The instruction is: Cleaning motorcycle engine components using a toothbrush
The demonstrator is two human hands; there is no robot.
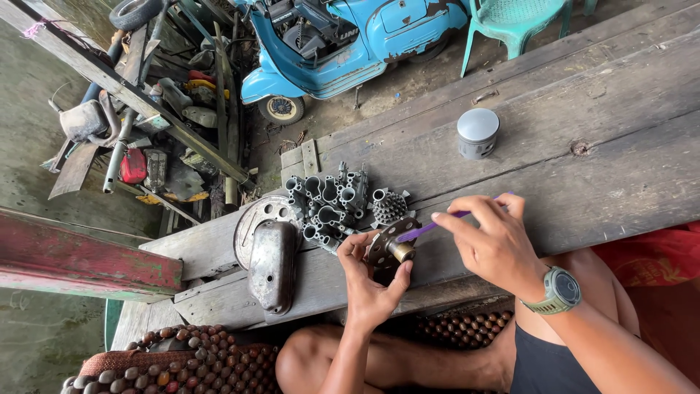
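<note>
The left hand (368, 288) is gripping a round perforated metal disc (390, 248) between thumb and fingers at the wooden counter (583, 175) edge. The right hand (492, 241) is pinching a purple brush (437, 225), its tip touching the disc. Farther back, carburetor parts (332, 204) and a silver piston (477, 133) are sitting.

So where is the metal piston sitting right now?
In the head view, the piston stands alone on the wooden bench, upper right, beyond the right hand and apart from the parts cluster.

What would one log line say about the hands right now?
left hand: holds round metal disc part | right hand: holds purple brush against disc | nearby: metal cover, piston on wooden bench
</note>
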